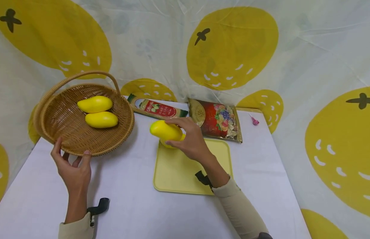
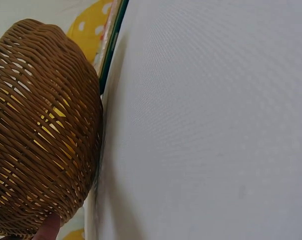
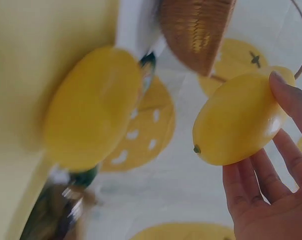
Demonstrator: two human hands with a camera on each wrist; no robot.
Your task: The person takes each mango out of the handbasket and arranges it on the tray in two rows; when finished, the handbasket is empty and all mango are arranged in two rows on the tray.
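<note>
My right hand (image 1: 192, 141) holds a yellow mango (image 1: 167, 131) between thumb and fingers, above the far left part of a pale yellow tray (image 1: 182, 176). A second mango (image 3: 93, 107) lies on that tray, mostly hidden under the held one in the head view. With thumb and fingers spread along its near edge, my left hand (image 1: 73, 171) grips a brown wicker basket (image 1: 65, 129) with an arched handle. Two more mangoes, one farther back (image 1: 95, 104) and one nearer (image 1: 102, 119), lie side by side inside it.
Behind the tray lie a long green and red Olivoilà packet (image 1: 161, 109) and a red and gold bag (image 1: 214, 119) with fruit pictures. A small pink item (image 1: 255, 121) is at the back right. A fruit-printed curtain (image 1: 161, 43) hangs behind the white table (image 1: 131, 199).
</note>
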